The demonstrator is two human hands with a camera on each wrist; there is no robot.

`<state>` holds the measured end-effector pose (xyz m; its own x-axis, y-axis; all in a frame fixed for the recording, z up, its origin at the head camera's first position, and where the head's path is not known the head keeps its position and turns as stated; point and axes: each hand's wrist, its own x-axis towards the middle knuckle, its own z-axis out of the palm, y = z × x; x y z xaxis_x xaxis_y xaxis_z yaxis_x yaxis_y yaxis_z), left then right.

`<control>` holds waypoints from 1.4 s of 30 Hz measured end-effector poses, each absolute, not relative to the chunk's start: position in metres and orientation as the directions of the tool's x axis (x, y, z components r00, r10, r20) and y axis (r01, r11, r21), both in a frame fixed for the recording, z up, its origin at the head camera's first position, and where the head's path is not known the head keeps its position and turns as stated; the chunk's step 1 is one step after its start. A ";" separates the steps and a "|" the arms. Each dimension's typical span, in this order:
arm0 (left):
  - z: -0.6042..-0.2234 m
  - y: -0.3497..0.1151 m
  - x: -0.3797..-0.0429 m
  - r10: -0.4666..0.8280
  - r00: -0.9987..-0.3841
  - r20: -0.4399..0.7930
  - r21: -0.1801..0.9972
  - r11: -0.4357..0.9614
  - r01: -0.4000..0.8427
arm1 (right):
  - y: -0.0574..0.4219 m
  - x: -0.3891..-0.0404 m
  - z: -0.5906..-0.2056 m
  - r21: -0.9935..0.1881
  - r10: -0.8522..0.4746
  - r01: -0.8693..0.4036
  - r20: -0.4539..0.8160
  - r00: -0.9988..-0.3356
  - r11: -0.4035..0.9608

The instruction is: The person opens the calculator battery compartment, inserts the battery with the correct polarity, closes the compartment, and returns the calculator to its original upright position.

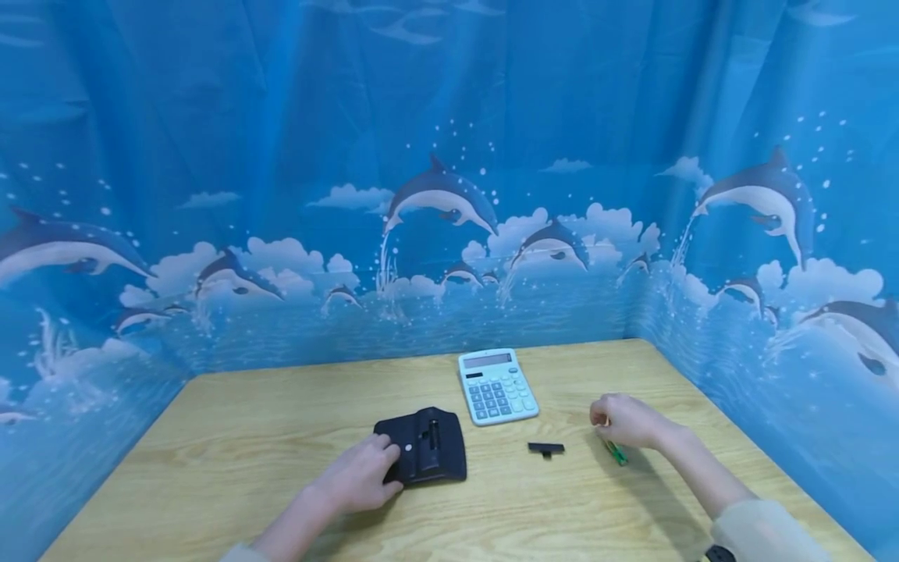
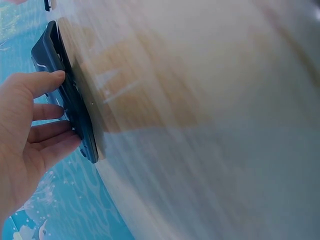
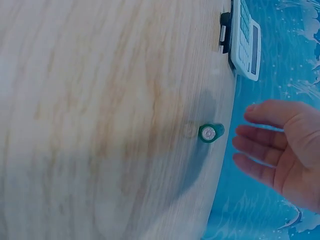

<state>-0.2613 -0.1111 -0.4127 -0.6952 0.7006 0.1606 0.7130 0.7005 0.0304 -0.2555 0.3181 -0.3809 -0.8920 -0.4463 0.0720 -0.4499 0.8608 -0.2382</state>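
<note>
Left hand (image 1: 360, 474) resting on the near-left edge of one black case (image 1: 424, 446), fingers (image 2: 50, 111) straight and slightly spread, seemingly to steady it flat on the tabletop (image 1: 232, 437). Right hand (image 1: 627, 421) hovering over one green pen (image 3: 211, 133) without touching it, fingers (image 3: 257, 140) loosely spread. Also lying there: one calculator (image 1: 496, 385) behind, one small black clip (image 1: 545, 449) between case and pen.

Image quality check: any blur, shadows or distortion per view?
Head: sharp, even light, soft shadow under the right hand, wide-angle bend at the edges. Left wrist: table smeared by blur, left hand and pouch fairly crisp. Right wrist: wood grain soft, dark shadow beside the pen.
</note>
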 end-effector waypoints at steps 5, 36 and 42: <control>-0.414 -0.111 -0.261 0.705 -0.689 0.170 0.028 0.695 0.718 | 0.319 -0.251 -0.383 -0.249 -0.383 -0.369 -0.008 -0.924 0.895; -0.413 -0.111 -0.262 0.700 -0.696 0.158 0.030 0.701 0.712 | 0.322 -0.254 -0.393 -0.214 -0.242 -0.212 -0.125 -0.962 0.953; -0.413 -0.112 -0.262 0.705 -0.687 0.176 0.028 0.694 0.719 | 0.323 -0.254 -0.391 -0.213 -0.269 -0.241 -0.113 -0.957 0.947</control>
<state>-0.2617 -0.1116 -0.4129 -0.6872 0.7049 0.1756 0.7192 0.6943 0.0275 -0.2544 0.3234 -0.3911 -0.9565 -0.2687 -0.1134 -0.2407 0.9469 -0.2133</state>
